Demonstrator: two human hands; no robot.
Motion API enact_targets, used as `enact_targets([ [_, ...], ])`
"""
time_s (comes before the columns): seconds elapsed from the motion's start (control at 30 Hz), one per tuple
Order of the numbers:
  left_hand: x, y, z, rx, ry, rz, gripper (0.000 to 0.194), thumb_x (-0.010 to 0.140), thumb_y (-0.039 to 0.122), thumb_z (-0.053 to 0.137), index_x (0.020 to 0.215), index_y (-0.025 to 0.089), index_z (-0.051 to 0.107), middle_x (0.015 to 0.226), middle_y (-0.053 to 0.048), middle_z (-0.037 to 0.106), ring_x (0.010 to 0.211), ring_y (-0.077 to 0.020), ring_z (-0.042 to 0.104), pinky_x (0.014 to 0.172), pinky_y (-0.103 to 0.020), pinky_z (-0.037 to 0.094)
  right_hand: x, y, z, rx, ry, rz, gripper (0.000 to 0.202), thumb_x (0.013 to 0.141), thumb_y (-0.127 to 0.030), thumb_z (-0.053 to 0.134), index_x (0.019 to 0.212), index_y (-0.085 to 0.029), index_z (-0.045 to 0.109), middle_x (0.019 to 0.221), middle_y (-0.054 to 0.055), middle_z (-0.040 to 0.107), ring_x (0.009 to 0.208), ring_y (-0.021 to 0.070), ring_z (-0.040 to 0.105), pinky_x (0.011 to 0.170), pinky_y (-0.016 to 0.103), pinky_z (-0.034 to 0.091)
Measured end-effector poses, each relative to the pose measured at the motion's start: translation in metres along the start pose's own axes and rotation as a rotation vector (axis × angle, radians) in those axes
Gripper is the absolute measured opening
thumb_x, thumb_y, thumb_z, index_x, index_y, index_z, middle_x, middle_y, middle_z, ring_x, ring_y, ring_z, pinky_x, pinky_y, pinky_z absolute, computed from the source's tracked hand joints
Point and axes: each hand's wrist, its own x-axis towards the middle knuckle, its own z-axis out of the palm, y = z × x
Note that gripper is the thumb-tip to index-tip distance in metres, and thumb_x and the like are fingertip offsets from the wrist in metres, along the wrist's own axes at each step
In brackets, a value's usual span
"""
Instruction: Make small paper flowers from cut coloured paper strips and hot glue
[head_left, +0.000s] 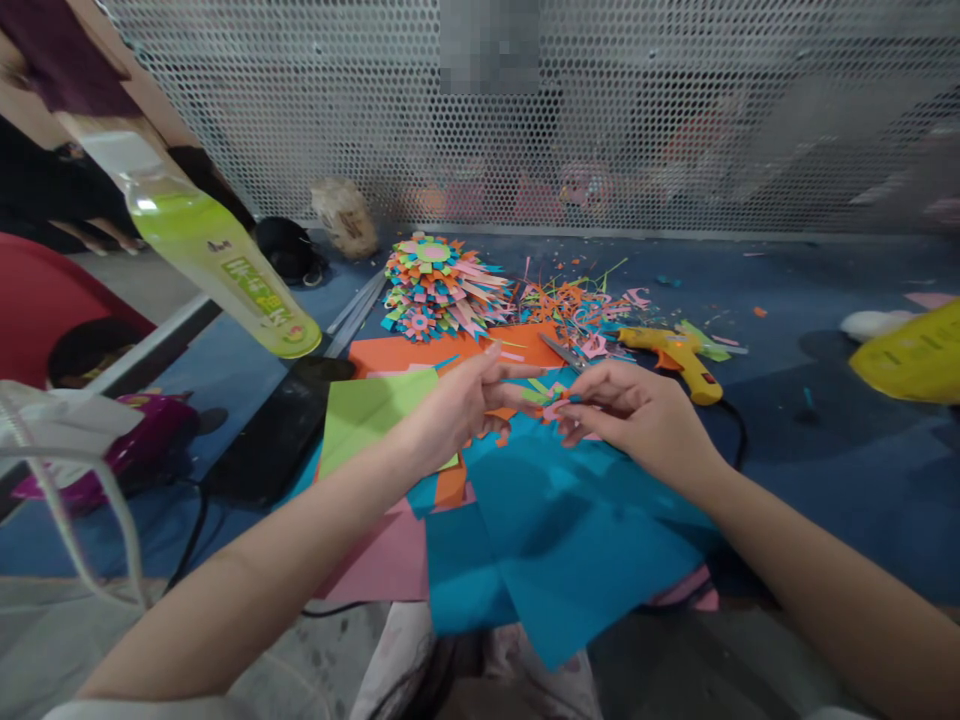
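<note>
My right hand (637, 412) pinches a small multicoloured paper piece (555, 402) of pink, blue and green. My left hand (469, 405) is just left of that piece, its fingers apart and reaching toward it; a fingertip comes close to its edge. Beneath both hands lie blue paper sheets (570, 530), with a green sheet (375, 415) and an orange sheet (420, 352) to the left and behind. Scissors (562, 352) rest just beyond my right fingers. Farther back stands a pile of layered paper flowers (435, 285).
A yellow glue gun (679, 358) lies right of the scissors, its cord running down. Paper scraps (577, 305) are heaped behind. A green drink bottle (217, 260) and a black phone-like slab (270, 440) are left. A perforated metal panel (375, 110) closes the back.
</note>
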Motion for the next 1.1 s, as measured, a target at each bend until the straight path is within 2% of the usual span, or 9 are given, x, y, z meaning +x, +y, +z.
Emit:
enact_targets([
  [0.17,0.0012,0.0007,-0.0015,-0.091,-0.022,-0.143,0.051,0.086,0.053,0.044,0.097,0.011,0.070,0.073,-0.011,0.068,0.067,-0.0179,0.061,0.055,-0.026,0.039,-0.0001,-0.0003,0.0013,0.003,0.029,-0.015,0.021,0.070,-0.033,0.073,0.076,-0.021,0.056,0.074,0.000,0.072,0.060,0.0147,0.069,0.056,0.027,0.060],
  [0.23,0.0014,0.0005,-0.0009,-0.084,-0.008,-0.144,0.047,0.086,0.050,0.046,0.097,0.011,0.070,0.076,-0.011,0.069,0.067,-0.0175,0.061,0.054,-0.026,0.039,-0.0001,-0.0009,0.0022,-0.010,0.042,-0.015,0.021,0.069,-0.033,0.074,0.075,-0.022,0.057,0.070,-0.001,0.071,0.060,0.0156,0.069,0.056,0.028,0.060],
  [0.4,0.0005,-0.0003,0.0029,0.031,0.069,0.012,0.038,0.083,0.044,0.054,0.094,0.011,0.071,0.073,-0.010,0.069,0.069,-0.0175,0.062,0.054,-0.024,0.041,0.0005,-0.0016,0.0039,0.041,0.033,0.019,0.021,0.069,-0.031,0.074,0.073,-0.022,0.056,0.070,-0.001,0.071,0.061,0.0181,0.070,0.055,0.031,0.059],
  [0.57,-0.0007,-0.0023,0.0021,0.090,0.076,0.060,0.036,0.081,0.042,0.056,0.094,0.012,0.071,0.073,-0.010,0.070,0.068,-0.0175,0.061,0.055,-0.025,0.042,0.0014,-0.0001,0.0025,0.085,0.037,0.022,0.022,0.069,-0.031,0.075,0.074,-0.021,0.056,0.070,-0.001,0.071,0.061,0.0174,0.069,0.056,0.031,0.059],
  [0.73,-0.0042,-0.0051,-0.0009,0.239,0.034,0.294,0.030,0.083,0.041,0.057,0.091,0.017,0.074,0.100,-0.010,0.071,0.083,-0.0185,0.062,0.065,-0.027,0.044,0.0036,0.0024,-0.0007,0.136,0.013,0.022,0.022,0.069,-0.029,0.076,0.074,-0.020,0.057,0.071,-0.001,0.071,0.060,0.0140,0.068,0.053,0.026,0.060],
  [0.83,-0.0046,-0.0060,-0.0013,0.245,0.013,0.290,0.031,0.084,0.041,0.056,0.092,0.018,0.074,0.105,-0.010,0.070,0.088,-0.0199,0.062,0.065,-0.027,0.044,0.0046,0.0032,-0.0019,0.150,0.017,0.023,0.022,0.068,-0.029,0.077,0.073,-0.020,0.057,0.070,-0.001,0.071,0.059,0.0129,0.068,0.053,0.024,0.061],
  [0.97,-0.0032,-0.0069,-0.0014,0.218,0.024,0.234,0.032,0.082,0.040,0.057,0.097,0.016,0.072,0.098,-0.012,0.071,0.083,-0.0196,0.062,0.063,-0.027,0.044,0.0043,0.0022,-0.0018,0.122,0.046,0.030,0.024,0.067,-0.032,0.077,0.073,-0.021,0.057,0.068,-0.001,0.070,0.060,0.0142,0.068,0.053,0.025,0.061],
  [1.1,-0.0040,-0.0070,-0.0014,0.332,0.034,0.308,0.033,0.085,0.037,0.055,0.108,0.018,0.069,0.091,-0.009,0.072,0.079,-0.0172,0.062,0.065,-0.027,0.045,0.0042,0.0004,-0.0011,0.128,0.035,0.044,0.027,0.066,-0.035,0.078,0.073,-0.020,0.057,0.070,0.000,0.071,0.059,0.0141,0.068,0.051,0.025,0.061],
])
